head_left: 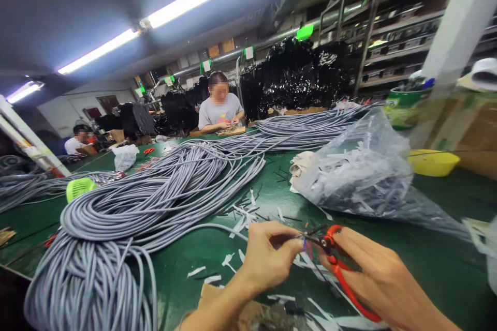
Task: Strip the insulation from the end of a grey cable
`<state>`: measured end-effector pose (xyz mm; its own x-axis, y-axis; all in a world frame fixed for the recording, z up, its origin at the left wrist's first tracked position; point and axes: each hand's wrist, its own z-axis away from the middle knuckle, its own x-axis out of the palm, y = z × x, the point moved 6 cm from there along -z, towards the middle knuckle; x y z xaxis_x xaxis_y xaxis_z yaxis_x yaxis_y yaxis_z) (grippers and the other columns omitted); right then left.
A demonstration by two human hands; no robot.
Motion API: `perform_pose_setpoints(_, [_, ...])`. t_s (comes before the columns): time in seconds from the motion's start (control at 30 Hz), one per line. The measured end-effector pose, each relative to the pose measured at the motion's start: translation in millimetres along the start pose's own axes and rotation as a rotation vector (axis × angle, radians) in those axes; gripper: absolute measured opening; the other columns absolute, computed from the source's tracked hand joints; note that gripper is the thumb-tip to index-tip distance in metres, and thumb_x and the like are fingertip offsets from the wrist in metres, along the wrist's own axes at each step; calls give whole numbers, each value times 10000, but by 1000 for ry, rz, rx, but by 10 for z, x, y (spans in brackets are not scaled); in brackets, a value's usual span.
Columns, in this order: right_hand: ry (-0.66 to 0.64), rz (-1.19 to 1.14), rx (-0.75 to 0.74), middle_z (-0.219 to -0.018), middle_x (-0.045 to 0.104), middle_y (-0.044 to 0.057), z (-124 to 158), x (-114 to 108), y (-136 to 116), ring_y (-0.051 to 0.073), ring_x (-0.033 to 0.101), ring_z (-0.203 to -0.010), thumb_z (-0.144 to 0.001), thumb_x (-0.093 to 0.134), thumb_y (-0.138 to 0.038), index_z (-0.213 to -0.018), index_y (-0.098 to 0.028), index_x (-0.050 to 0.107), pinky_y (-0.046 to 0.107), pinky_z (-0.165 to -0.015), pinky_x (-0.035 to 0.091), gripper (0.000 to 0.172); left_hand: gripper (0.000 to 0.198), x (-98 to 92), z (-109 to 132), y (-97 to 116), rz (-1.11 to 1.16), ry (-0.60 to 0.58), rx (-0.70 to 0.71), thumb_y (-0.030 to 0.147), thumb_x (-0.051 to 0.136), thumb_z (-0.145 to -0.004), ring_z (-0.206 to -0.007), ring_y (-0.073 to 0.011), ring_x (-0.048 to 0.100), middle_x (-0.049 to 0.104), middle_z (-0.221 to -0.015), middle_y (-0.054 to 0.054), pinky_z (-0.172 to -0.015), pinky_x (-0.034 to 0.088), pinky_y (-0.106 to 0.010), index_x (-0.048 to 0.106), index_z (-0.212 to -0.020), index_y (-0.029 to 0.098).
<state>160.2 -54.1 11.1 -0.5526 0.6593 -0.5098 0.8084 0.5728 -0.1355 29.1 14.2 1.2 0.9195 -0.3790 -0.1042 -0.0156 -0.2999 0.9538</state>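
Observation:
My left hand (pixel 267 256) pinches the stripped end of a grey cable (pixel 209 227), its thin coloured wires showing at the fingertips. My right hand (pixel 373 274) grips red-handled scissors (pixel 341 269), whose blades meet the wire ends between both hands. The cable runs left into a big pile of grey cable coils (pixel 128 217) on the green table (pixel 438 264). White and black insulation scraps (pixel 240 217) lie around my hands.
A clear plastic bag of scraps (pixel 357 170) lies at right, with a yellow bowl (pixel 433 162) behind it. A person in a grey shirt (pixel 219 108) works across the table; another sits far left (pixel 79 139). Black bundles and shelves stand behind.

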Motion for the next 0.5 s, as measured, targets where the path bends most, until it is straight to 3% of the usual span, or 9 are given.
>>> perform_pose_setpoints(0.13, [73, -36, 54, -499, 537, -32, 42, -15, 23, 102, 493, -394, -909, 459, -188, -629, -221, 526, 212, -429, 396, 290, 167, 11, -13, -36, 157, 15, -107, 291, 718, -582, -369, -90, 435, 516, -452, 13, -388, 325, -205, 739, -571, 126])
perform_pose_setpoints(0.27, [-37, -272, 413, -494, 538, -17, 69, 97, 238, 120, 497, -417, -880, 557, -457, -572, -213, 553, 225, -423, 405, 394, 130, -34, -35, -64, 225, 78, -125, 273, 776, -535, -409, -111, 522, 580, -486, 4, -436, 395, -217, 748, -557, 149])
perform_pose_setpoints(0.33, [-132, -512, 586, -530, 565, -9, 93, 201, 292, 140, 527, -441, -769, 615, -638, -638, -209, 604, 231, -409, 435, 449, 168, -27, -45, -107, 235, 75, -140, 308, 812, -515, -445, -132, 554, 611, -495, -9, -475, 429, -236, 756, -556, 155])
perform_pose_setpoints(0.4, [-157, -661, 703, -606, 621, 7, 116, 270, 290, 170, 592, -506, -637, 693, -699, -738, -208, 640, 250, -461, 507, 504, 246, -8, -49, -172, 196, 62, -158, 367, 856, -472, -490, -144, 561, 646, -523, -30, -510, 446, -250, 762, -553, 154])
perform_pose_setpoints(0.5, [-10, -649, 839, -677, 677, 29, 159, 253, 291, 199, 659, -595, -596, 761, -615, -694, -224, 609, 267, -567, 567, 431, 413, 47, -46, -318, 59, -26, -238, 494, 882, -417, -510, -138, 529, 648, -536, -40, -506, 422, -244, 767, -571, 128])
